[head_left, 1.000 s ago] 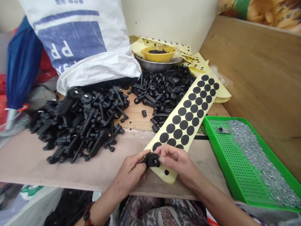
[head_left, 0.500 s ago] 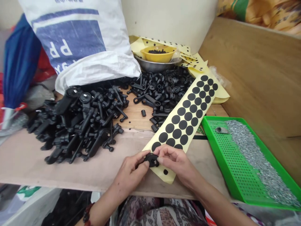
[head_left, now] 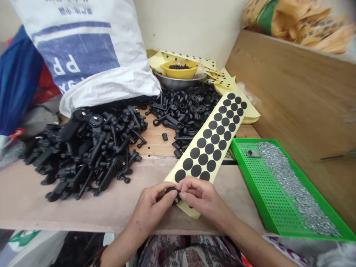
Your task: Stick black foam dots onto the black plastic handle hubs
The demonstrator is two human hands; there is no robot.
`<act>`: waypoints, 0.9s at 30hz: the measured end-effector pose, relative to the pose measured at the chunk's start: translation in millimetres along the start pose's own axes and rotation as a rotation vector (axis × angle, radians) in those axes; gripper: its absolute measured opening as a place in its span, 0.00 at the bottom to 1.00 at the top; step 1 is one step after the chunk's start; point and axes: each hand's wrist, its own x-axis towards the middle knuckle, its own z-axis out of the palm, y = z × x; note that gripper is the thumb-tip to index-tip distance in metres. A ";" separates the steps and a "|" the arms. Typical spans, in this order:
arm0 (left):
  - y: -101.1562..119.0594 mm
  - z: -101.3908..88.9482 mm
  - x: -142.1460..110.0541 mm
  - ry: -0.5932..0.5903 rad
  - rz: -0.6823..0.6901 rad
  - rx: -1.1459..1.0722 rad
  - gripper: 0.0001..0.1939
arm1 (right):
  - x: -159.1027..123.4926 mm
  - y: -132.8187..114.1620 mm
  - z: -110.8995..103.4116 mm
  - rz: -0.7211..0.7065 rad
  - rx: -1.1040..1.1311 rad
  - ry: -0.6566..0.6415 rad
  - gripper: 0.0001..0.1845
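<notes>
The left hand (head_left: pixel 150 207) pinches a black part (head_left: pixel 175 199) — rounded, with a pale fleck, largely hidden — near the desk's (head_left: pixel 91 215) front edge; the right hand (head_left: pixel 201 196) pinches its rim, over a dotted yellow sheet (head_left: pixel 205 148).

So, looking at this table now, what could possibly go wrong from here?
The small black part is pinched in the left hand, with the right hand's fingertips at it, so it might slip out.

The dotted yellow sheet runs under the hands, so a wrist or finger could drag it askew.

The green tray of loose metal pieces sits close to the right forearm; a bump could perhaps spill some.
</notes>
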 end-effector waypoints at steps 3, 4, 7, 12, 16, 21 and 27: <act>0.7 0.9 -1.4 0.029 0.034 -0.003 0.15 | -2.6 0.7 1.6 -0.016 0.005 0.006 0.07; 0.4 1.5 -2.2 0.041 0.024 -0.014 0.15 | -3.6 1.8 2.0 -0.028 0.016 0.011 0.07; -0.7 4.7 -5.2 0.072 -0.024 -0.086 0.17 | -6.5 6.2 2.6 -0.050 0.084 0.018 0.09; 0.6 10.5 -9.2 0.161 -0.071 -0.248 0.20 | -10.8 10.4 3.3 0.009 0.147 0.024 0.13; 1.0 10.5 -10.5 0.162 -0.034 -0.257 0.17 | -12.6 6.0 7.3 0.044 0.132 0.035 0.16; 8.2 19.3 -27.4 0.178 0.066 -0.112 0.13 | -20.3 8.4 13.1 -0.062 -0.247 0.026 0.15; -1.7 19.0 -61.6 0.172 -0.027 -0.343 0.17 | -25.9 61.0 3.8 -0.147 -0.535 -0.054 0.15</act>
